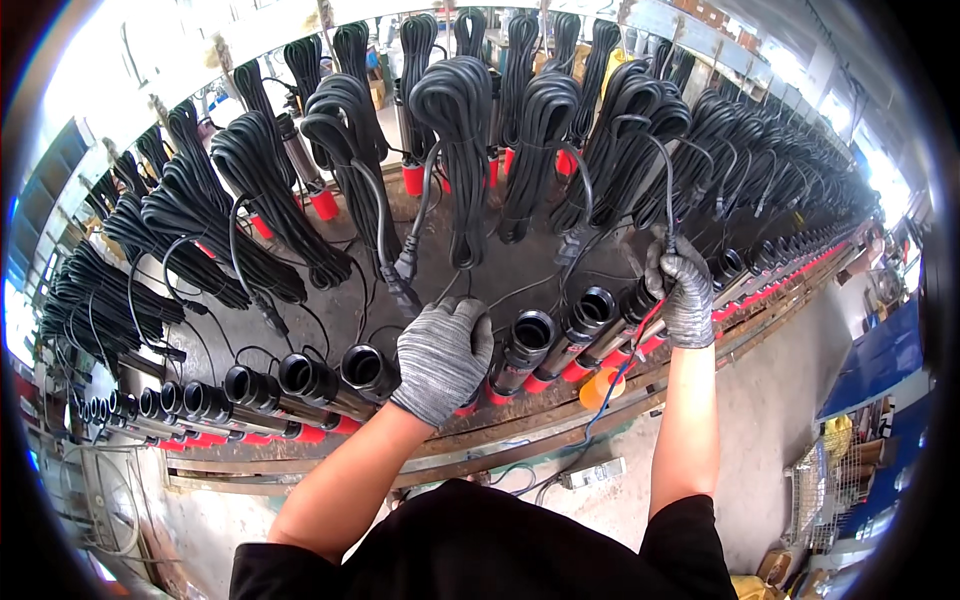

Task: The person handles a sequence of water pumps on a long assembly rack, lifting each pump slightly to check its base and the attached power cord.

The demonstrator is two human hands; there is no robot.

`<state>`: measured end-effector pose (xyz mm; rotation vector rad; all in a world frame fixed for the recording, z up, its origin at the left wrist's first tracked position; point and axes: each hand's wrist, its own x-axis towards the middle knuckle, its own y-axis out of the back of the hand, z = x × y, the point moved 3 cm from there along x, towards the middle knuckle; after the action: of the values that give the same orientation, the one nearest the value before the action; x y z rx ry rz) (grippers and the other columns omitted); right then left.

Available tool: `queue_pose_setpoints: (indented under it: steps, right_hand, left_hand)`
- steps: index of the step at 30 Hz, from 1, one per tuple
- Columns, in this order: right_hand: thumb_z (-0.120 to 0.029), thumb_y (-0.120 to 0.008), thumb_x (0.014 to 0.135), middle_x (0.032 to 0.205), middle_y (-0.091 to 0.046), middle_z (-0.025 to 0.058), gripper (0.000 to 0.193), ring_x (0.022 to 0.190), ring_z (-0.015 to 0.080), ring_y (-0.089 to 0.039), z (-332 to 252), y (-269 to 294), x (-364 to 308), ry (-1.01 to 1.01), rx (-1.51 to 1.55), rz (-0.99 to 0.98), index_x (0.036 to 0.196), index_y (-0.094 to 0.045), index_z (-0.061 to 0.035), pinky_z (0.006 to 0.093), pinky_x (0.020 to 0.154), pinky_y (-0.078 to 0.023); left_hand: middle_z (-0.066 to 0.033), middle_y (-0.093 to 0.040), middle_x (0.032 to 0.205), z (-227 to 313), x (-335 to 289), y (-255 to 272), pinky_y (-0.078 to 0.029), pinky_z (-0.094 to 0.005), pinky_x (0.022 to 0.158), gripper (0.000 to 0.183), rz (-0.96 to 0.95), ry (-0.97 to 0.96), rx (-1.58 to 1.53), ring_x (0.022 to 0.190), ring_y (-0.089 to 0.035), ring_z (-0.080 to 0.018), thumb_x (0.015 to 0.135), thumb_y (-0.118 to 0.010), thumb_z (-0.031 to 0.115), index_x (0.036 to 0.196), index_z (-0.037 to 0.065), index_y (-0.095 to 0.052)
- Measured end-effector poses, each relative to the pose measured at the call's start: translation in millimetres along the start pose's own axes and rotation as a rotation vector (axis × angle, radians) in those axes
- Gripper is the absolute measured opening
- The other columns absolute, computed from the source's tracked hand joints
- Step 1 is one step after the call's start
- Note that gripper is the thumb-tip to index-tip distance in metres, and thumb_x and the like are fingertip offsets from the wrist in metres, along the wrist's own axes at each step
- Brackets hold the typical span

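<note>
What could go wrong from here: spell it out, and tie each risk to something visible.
The red wire trailing below the right hand passes close to the black-collared cylinders, so it might snag if pulled.

The left hand sits near those cylinders too; a careless swing could knock one out of line.

The looped cable bundles hang close together with plugs dangling, so cords could tangle.

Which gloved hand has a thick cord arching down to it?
The right hand: a dark cord arches to it from the hanging coils. The left hand is lower, among the front tubes.
</note>
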<state>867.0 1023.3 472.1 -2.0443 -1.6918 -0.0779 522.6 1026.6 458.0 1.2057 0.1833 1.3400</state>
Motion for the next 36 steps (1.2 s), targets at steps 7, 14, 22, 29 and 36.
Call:
queue_pose_setpoints:
  steps: [7, 14, 22, 29, 36]
  right_hand:
    - [-0.008, -0.07, 0.088, 0.087, -0.068, 0.0053, 0.018, 0.057, 0.0056, -0.055, 3.2, 4.4, -0.8, 0.01, -0.134, 0.049, 0.104, -0.071, -0.0011, 0.0192, 0.048, -0.039]
    - [-0.022, -0.071, 0.086, 0.085, -0.066, 0.0059, 0.033, 0.058, 0.0076, -0.054, 1.5, -6.0, 0.6, 0.017, -0.126, 0.025, 0.11, -0.068, 0.0008, 0.0203, 0.051, -0.039]
    - [-0.023, -0.073, 0.09, 0.099, -0.071, 0.0137, 0.04, 0.069, 0.0141, -0.062, 4.6, 5.3, 5.2, -0.03, -0.091, -0.038, 0.12, -0.067, 0.0027, 0.0252, 0.058, -0.047]
    - [-0.027, -0.074, 0.095, 0.114, -0.074, 0.0173, 0.047, 0.081, 0.02, -0.073, 4.6, -1.3, 3.5, -0.079, -0.121, -0.003, 0.131, -0.063, 0.0023, 0.029, 0.067, -0.058]
    - [-0.037, -0.069, 0.097, 0.118, -0.074, 0.0196, 0.057, 0.092, 0.0195, -0.074, -1.0, 2.0, 4.0, -0.089, -0.314, 0.003, 0.128, -0.065, 0.0098, 0.029, 0.075, -0.06]
  left_hand:
    - [-0.0159, -0.07, 0.091, -2.4, -0.8, -2.1, -0.056, -0.0462, 0.075, 0.015, 0.006, 0.004, 0.002, 0.085, -0.068, -0.0377, 0.09, -0.066, 0.016, 0.102, 0.008, -0.072]
    - [-0.0166, -0.069, 0.094, -0.8, -16.0, 12.1, -0.054, -0.0473, 0.077, 0.015, -0.039, 0.066, -0.02, 0.088, -0.066, -0.0394, 0.091, -0.067, 0.013, 0.105, 0.007, -0.07]
    - [-0.0168, -0.07, 0.115, 17.6, -67.3, 47.6, -0.056, -0.0458, 0.083, 0.028, -0.269, -0.106, -0.287, 0.098, -0.068, -0.0397, 0.084, -0.072, 0.007, 0.112, 0.007, -0.07]
    - [-0.0082, -0.072, 0.099, 0.1, -104.3, 46.3, -0.056, -0.0398, 0.073, 0.015, -0.145, -0.169, -0.213, 0.086, -0.07, -0.0291, 0.083, -0.07, 0.007, 0.098, 0.009, -0.067]
    - [-0.0078, -0.069, 0.098, -12.6, -102.3, 40.3, -0.055, -0.0389, 0.071, 0.015, -0.085, -0.128, -0.326, 0.088, -0.071, -0.0291, 0.082, -0.071, 0.009, 0.096, 0.011, -0.067]
